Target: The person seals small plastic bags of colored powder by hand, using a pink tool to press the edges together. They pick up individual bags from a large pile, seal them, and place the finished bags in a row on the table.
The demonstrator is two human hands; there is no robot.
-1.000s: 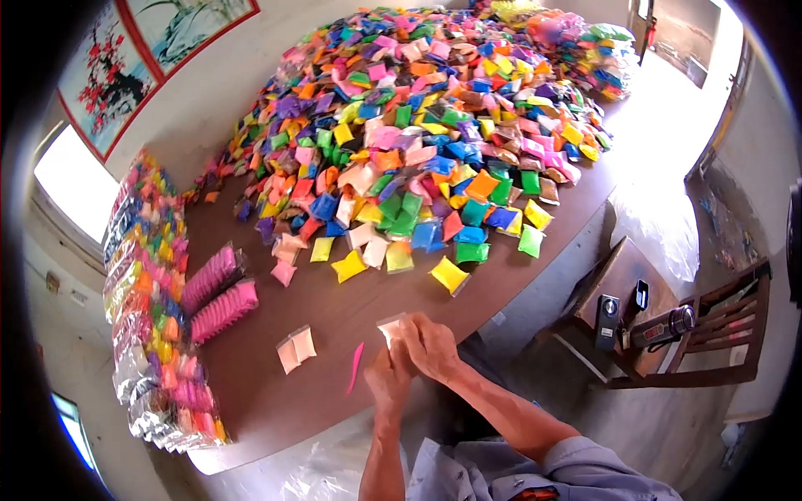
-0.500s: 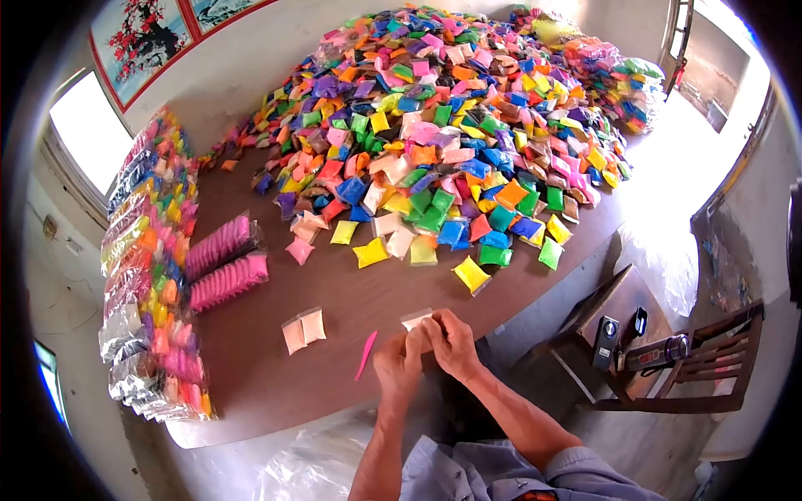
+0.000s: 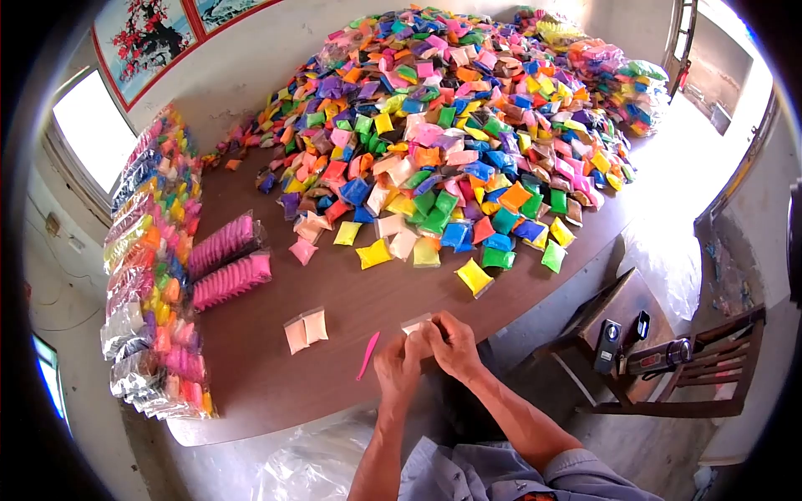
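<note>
Both hands meet at the table's front edge around one small clear packet [image 3: 414, 323] with pale contents; only its upper edge shows above the fingers. My left hand [image 3: 398, 367] pinches it from the left, thumb up. From the right, my right hand [image 3: 452, 344] grips it with curled fingers that hide most of it. A pink plastic knife-like tool [image 3: 367, 356] lies just left of my left hand. Farther left are two peach packets [image 3: 306, 329], side by side and touching.
A large heap of colourful packets [image 3: 451, 142] covers the table's far part. Two rows of pink packets [image 3: 231, 280] lie at left, beside a long stack of bagged packets [image 3: 154, 275]. At right, a small wooden stand [image 3: 631, 305] holds dark devices, near a chair [image 3: 710, 371].
The view has shifted very slightly. Both hands stay in nearly the same place on the packet, and the things on the table have not moved.
</note>
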